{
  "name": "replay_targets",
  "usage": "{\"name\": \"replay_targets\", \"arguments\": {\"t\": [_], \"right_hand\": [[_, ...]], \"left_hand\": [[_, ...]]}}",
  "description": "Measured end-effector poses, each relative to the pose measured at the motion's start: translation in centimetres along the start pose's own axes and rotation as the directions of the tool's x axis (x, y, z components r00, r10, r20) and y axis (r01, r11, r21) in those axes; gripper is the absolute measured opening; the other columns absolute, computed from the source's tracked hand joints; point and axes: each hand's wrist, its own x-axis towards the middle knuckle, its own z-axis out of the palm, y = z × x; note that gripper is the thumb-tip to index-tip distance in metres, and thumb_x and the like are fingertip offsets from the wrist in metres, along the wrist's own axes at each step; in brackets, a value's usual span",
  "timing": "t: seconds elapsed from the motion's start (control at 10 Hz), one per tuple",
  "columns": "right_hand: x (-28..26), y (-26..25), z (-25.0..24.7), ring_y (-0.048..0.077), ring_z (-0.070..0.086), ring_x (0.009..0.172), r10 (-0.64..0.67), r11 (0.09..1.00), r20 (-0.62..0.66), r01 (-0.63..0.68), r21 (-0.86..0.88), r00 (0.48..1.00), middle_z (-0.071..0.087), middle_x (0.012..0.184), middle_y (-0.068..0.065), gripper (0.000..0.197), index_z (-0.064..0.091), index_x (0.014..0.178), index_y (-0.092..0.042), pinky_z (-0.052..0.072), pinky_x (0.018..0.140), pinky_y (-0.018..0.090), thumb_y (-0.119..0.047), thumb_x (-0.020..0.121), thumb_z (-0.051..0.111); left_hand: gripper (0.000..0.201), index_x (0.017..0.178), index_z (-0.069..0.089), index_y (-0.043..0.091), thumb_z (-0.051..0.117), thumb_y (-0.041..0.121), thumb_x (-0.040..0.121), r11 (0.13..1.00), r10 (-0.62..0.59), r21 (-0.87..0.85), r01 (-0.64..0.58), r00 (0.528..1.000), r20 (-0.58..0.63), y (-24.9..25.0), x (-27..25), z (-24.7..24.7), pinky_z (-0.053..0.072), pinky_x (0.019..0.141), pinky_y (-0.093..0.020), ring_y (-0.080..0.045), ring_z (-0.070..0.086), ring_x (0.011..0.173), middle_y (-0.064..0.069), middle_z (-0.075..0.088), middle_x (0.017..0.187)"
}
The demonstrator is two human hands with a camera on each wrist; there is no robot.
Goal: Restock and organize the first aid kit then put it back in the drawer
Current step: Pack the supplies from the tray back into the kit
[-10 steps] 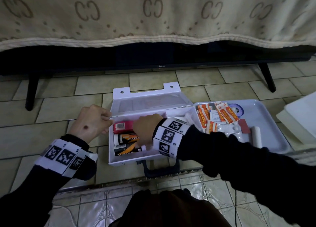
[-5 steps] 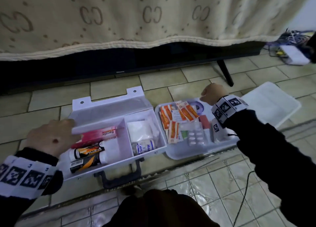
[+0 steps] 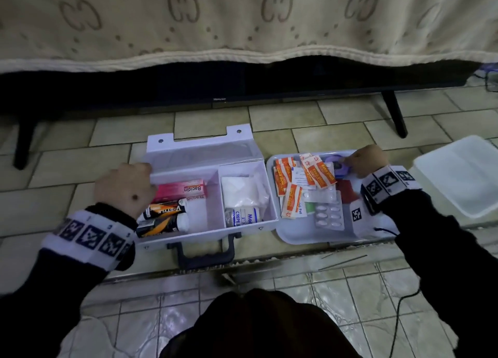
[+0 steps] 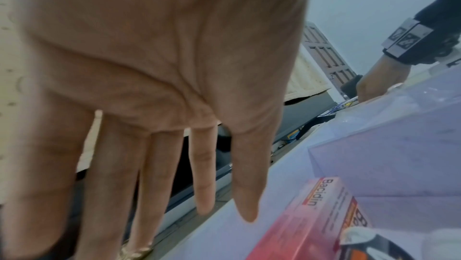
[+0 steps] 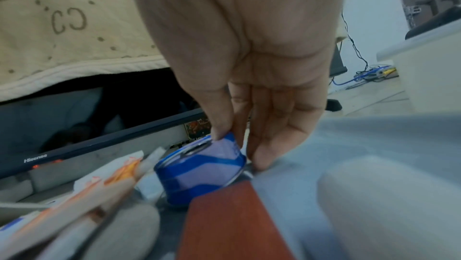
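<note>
The white first aid kit (image 3: 204,239) lies open on the tiled floor. It holds a pink Bacidin box (image 3: 183,190) (image 4: 321,215), black-and-orange tubes (image 3: 161,217), gauze (image 3: 242,190) and a crepe bandage (image 3: 242,217). My left hand (image 3: 140,174) (image 4: 204,211) rests with straight fingers on the kit's left rim. To the right, a pale tray (image 3: 296,236) carries orange sachets (image 3: 310,174), blister packs (image 3: 328,217) and a red box (image 3: 346,190). At the tray's far edge my right hand (image 3: 350,160) (image 5: 239,150) pinches a blue-and-white tape roll (image 3: 339,166) (image 5: 199,167) between thumb and fingers.
A television (image 3: 242,82) under a beige patterned cloth (image 3: 242,20) stands just behind the kit, its leg (image 3: 393,115) behind the tray. A white plastic lid (image 3: 458,174) lies right of the tray. Cables (image 5: 369,73) lie further right. The kit's dark handle (image 3: 204,255) faces me.
My right hand left the kit, crossed to the tray's far edge and now pinches the blue tape roll. My left hand stayed on the kit's left rim.
</note>
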Motion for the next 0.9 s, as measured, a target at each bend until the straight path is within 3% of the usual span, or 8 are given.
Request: {"name": "replay_targets", "arguments": {"t": [0.1,0.3,0.4,0.5,0.6,0.7,0.8,0.9], "right_hand": [[-0.1,0.1,-0.7,0.038,0.059,0.107,-0.022,1.0,-0.069,0.021,-0.016,0.997,0.062,0.113,0.026,0.031,0.063,0.109,0.007,0.047,0.086,0.037,-0.015,0.09,0.053],[-4.0,-4.0,-4.6,0.044,0.061,0.084,-0.207,0.978,-0.315,0.192,-0.08,0.926,0.061,0.078,0.034,0.038,0.06,0.075,0.016,0.035,0.058,0.032,-0.018,0.089,0.052],[-8.3,-8.2,-5.1,0.015,0.067,0.066,-0.37,0.919,-0.355,0.394,-0.005,0.859,0.067,0.074,0.019,0.027,0.068,0.083,-0.005,0.045,0.066,0.032,-0.031,0.079,0.059],[-13.3,-12.9,-2.7,-0.001,0.063,0.065,-0.536,0.826,-0.186,0.557,0.083,0.823,0.07,0.083,0.006,0.02,0.068,0.093,-0.016,0.049,0.072,0.029,-0.03,0.078,0.069],[-16.7,-17.1,2.1,0.021,0.067,0.08,-0.636,0.769,0.023,0.631,0.102,0.772,0.071,0.083,0.007,0.019,0.072,0.089,-0.013,0.048,0.07,0.027,-0.027,0.076,0.072],[-17.5,-18.9,6.3,0.021,0.062,0.091,-0.623,0.772,0.159,0.635,-0.035,0.766,0.064,0.082,0.005,0.021,0.07,0.091,-0.009,0.032,0.061,0.017,-0.025,0.077,0.07],[-17.3,-19.6,8.6,0.025,0.058,0.097,-0.599,0.777,0.186,0.621,-0.099,0.779,0.065,0.1,0.013,0.028,0.066,0.095,-0.001,0.043,0.075,0.026,-0.022,0.077,0.068],[-17.1,-20.2,9.1,0.028,0.057,0.098,-0.584,0.782,0.165,0.605,-0.149,0.795,0.061,0.106,0.016,0.03,0.061,0.099,-0.001,0.043,0.074,0.029,-0.02,0.077,0.067]], "left_hand": [[0.027,0.114,0.061,0.013,0.053,0.017,0.089,0.989,0.136,0.069,-0.13,0.987,-0.089,0.5,0.0,0.2,0.047,0.077,-0.037,-0.031,0.061,0.094,-0.013,0.063,0.105],[0.036,0.122,0.061,0.026,0.052,0.012,0.09,0.884,0.454,-0.171,-0.435,0.887,0.089,1.1,0.7,0.5,0.047,0.093,-0.036,-0.021,0.055,0.112,0.001,0.057,0.128],[0.05,0.129,0.05,0.04,0.048,0.012,0.088,0.857,0.516,-0.093,-0.507,0.844,0.147,0.6,0.9,1.2,0.048,0.09,-0.045,-0.018,0.051,0.12,0.012,0.047,0.136],[0.052,0.137,0.043,0.033,0.042,0.009,0.091,0.809,0.571,0.04,-0.587,0.8,0.184,0.6,0.8,1.5,0.045,0.085,-0.033,-0.016,0.047,0.122,0.008,0.04,0.141],[0.056,0.142,0.036,0.032,0.04,0.007,0.092,0.774,0.611,0.074,-0.629,0.773,0.17,0.5,0.8,1.8,0.042,0.085,-0.029,-0.014,0.041,0.129,0.009,0.035,0.146],[0.049,0.128,0.054,0.025,0.041,0.001,0.087,0.779,0.612,0.036,-0.626,0.771,0.177,0.1,1.7,2.4,0.052,0.085,-0.038,-0.023,0.054,0.117,0.001,0.052,0.133],[0.043,0.12,0.06,0.019,0.043,0.0,0.085,0.791,0.594,0.027,-0.612,0.777,0.209,-0.4,2.2,2.5,0.053,0.08,-0.041,-0.027,0.058,0.109,-0.003,0.059,0.123],[0.045,0.122,0.058,0.021,0.043,0.002,0.085,0.774,0.616,0.029,-0.632,0.763,0.197,-0.7,2.4,2.9,0.053,0.079,-0.041,-0.027,0.059,0.108,-0.002,0.061,0.121]]}}
